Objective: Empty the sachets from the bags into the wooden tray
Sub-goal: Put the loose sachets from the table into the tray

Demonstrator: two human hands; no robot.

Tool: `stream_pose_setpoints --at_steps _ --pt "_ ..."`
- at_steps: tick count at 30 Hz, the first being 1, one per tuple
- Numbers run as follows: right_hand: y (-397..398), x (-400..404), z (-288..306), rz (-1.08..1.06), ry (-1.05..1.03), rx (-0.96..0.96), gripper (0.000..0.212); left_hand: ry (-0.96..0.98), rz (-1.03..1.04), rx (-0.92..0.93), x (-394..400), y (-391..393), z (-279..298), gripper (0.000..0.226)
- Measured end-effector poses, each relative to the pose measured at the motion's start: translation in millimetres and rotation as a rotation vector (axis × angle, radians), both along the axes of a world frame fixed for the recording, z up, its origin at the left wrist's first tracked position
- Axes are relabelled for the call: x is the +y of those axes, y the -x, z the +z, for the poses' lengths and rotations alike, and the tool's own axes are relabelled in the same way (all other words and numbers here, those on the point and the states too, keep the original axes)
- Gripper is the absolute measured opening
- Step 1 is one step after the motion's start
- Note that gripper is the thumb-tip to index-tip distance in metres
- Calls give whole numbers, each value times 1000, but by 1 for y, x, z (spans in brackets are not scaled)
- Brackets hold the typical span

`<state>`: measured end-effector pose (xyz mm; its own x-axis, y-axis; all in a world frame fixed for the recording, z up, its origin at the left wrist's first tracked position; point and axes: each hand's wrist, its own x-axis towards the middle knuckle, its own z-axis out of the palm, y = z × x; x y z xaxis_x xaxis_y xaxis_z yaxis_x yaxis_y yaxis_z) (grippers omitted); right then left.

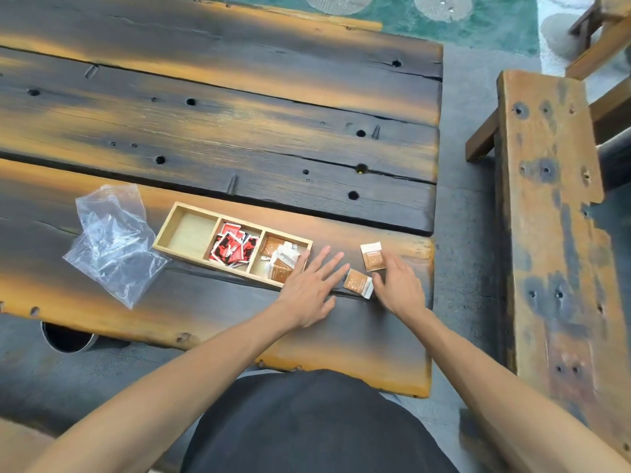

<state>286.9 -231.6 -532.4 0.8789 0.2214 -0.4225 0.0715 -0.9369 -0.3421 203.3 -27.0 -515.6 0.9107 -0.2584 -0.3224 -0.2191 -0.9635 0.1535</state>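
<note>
A wooden tray (pixel 170 222) with three compartments lies on the table. Its left compartment is bare, the middle one holds red and black sachets (pixel 232 246), the right one brown and white sachets (pixel 279 259). Two brown sachets lie loose on the table right of the tray, one farther (pixel 372 256), one nearer (pixel 356 283). My left hand (pixel 312 285) lies flat with fingers spread beside the tray's right end, holding nothing. My right hand (pixel 397 285) rests on the table, its fingertips touching both loose sachets. Empty clear plastic bags (pixel 109 240) lie left of the tray.
The table (pixel 218 131) is made of dark, worn planks with holes and ends just right of the loose sachets. A wooden bench (pixel 553 213) stands to the right across a gap. A dark round container (pixel 66 337) sits below the table's near edge.
</note>
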Motion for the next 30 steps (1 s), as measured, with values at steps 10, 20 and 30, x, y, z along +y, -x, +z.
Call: stream_pose_setpoints --at_steps 10,20,30 --pt "-49 -9 -22 -130 -91 122 59 85 161 138 -67 -49 -34 42" --pt "-60 4 -34 -58 -108 111 55 76 282 197 -74 -71 -33 48" --pt "-57 0 -27 -120 -175 64 21 141 417 123 -69 -60 -26 11"
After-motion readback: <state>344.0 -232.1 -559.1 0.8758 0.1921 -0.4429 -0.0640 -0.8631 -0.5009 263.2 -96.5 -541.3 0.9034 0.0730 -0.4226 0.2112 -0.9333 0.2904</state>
